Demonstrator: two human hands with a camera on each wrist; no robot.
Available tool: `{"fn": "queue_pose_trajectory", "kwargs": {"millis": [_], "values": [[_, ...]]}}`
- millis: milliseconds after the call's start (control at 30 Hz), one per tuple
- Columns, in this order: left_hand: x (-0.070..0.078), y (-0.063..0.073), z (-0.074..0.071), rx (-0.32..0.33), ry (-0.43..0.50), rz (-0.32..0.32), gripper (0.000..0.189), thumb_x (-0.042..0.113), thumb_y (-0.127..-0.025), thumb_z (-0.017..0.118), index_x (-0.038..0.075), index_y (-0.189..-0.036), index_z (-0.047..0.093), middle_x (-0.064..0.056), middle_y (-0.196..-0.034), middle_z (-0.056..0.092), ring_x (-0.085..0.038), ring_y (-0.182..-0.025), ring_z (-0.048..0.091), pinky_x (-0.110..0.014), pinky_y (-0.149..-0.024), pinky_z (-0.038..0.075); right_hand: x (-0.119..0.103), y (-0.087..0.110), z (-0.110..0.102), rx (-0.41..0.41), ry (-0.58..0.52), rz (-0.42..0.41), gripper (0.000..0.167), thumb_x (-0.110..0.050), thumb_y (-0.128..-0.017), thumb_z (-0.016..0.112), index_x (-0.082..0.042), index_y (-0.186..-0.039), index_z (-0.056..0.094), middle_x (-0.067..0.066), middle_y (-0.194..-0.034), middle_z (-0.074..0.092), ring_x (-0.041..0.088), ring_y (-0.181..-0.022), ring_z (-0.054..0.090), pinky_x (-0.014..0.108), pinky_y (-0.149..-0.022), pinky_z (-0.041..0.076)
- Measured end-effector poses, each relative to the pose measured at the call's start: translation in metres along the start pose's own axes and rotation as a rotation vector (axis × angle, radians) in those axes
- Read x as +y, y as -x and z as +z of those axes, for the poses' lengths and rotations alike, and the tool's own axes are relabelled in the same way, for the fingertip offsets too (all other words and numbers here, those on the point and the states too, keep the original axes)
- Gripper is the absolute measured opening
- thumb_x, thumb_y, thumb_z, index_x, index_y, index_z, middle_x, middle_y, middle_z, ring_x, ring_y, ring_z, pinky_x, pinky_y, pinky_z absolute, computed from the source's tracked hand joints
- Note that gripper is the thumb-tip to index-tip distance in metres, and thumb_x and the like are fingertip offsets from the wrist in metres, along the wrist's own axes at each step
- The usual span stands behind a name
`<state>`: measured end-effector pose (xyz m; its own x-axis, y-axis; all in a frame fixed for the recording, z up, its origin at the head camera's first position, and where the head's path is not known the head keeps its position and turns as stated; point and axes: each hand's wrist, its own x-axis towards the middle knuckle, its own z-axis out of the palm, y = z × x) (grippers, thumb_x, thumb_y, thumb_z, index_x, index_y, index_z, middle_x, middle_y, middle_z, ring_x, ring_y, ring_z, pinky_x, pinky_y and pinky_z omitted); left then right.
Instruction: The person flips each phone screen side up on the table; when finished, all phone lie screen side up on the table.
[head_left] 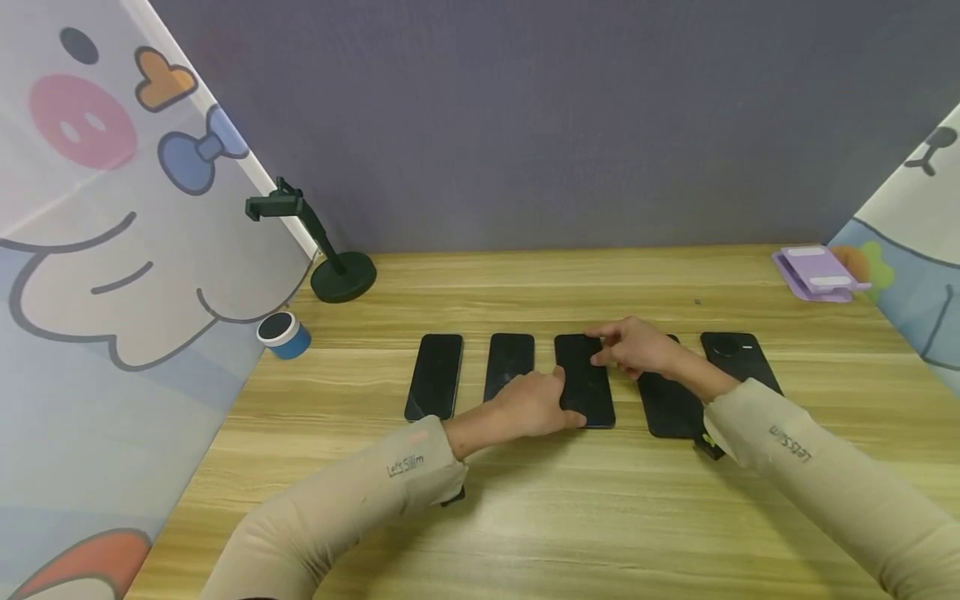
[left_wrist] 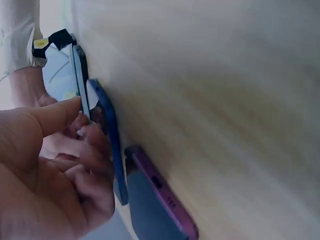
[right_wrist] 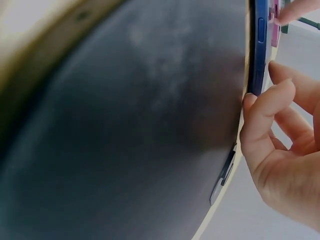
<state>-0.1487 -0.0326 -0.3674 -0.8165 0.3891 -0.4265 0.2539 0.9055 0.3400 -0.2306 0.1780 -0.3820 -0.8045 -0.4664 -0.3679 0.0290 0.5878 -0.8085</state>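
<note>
1. The landmark is the middle phone (head_left: 585, 379), a flat black rectangle with a blue rim, lying screen up on the light wooden table (head_left: 525, 517) in a row of five dark phones.
2. The left hand (head_left: 534, 404) lies at the near left corner of this phone. Its fingers are curled together against the left edge while the thumb reaches toward the near end, probably to keep the phone from sliding.
3. The right hand (head_left: 633, 346) comes over the far right part of the same phone. From the wrist view, its fingertips (right_wrist: 260, 102) touch the blue side rim, bent and close together; whether they really pinch the rim or only rest on it I cannot tell, because the view is very near.
4. Both forearms in beige sleeves come in low over the table and meet over this phone, with the wrists near the table.
5. Left of the middle phone lie two more black phones (head_left: 435, 375) (head_left: 510, 365), parallel and just beside it; right of it lie two others, one partly under the right wrist.
6. Far left of it stand a small blue-and-white round container (head_left: 283, 333) and a dark green stand (head_left: 330, 267); far right, a purple holder (head_left: 816, 272).
</note>
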Motion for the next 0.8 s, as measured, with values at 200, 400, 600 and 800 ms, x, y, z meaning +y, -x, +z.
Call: {"fn": "queue_pose_trajectory", "kwargs": {"millis": [200,400,600,800], "values": [[0.0,0.002,0.004,0.069,-0.286,0.047,0.083,0.061,-0.093,0.06,0.018,-0.158,0.033,-0.001,-0.109,0.075,-0.011,-0.079,0.069,-0.029,-0.056,0.052,0.003,0.001,0.001,0.004,0.023,-0.038,0.061,-0.015,-0.096,0.067,-0.003,-0.151,0.044,0.005,-0.081,0.05,0.011,-0.051,0.037,0.029,-0.048,0.037],[0.001,0.002,0.011,0.104,-0.377,0.055,0.086,0.066,-0.091,0.059,0.02,-0.159,0.032,-0.001,-0.134,0.066,-0.017,-0.111,0.067,-0.032,-0.068,0.058,0.003,0.004,0.0,-0.003,0.014,-0.051,0.061,-0.015,-0.097,0.067,-0.002,-0.151,0.043,0.006,-0.083,0.051,0.012,-0.052,0.039,0.029,-0.048,0.039],[0.002,0.002,0.01,0.123,-0.4,0.07,0.084,0.065,-0.091,0.058,0.017,-0.157,0.036,-0.002,-0.129,0.069,-0.017,-0.105,0.069,-0.032,-0.066,0.057,0.001,0.003,0.001,0.009,0.046,-0.028,0.06,-0.015,-0.096,0.068,-0.003,-0.15,0.045,0.008,-0.079,0.053,0.015,-0.053,0.042,0.03,-0.048,0.04],[0.002,0.0,0.01,0.119,-0.405,0.066,0.083,0.064,-0.091,0.059,0.018,-0.156,0.037,-0.003,-0.125,0.07,-0.017,-0.101,0.07,-0.031,-0.063,0.057,-0.001,0.003,0.001,0.008,0.06,-0.028,0.061,-0.016,-0.095,0.069,-0.002,-0.15,0.045,0.006,-0.072,0.054,0.015,-0.053,0.045,0.031,-0.048,0.042]]}}
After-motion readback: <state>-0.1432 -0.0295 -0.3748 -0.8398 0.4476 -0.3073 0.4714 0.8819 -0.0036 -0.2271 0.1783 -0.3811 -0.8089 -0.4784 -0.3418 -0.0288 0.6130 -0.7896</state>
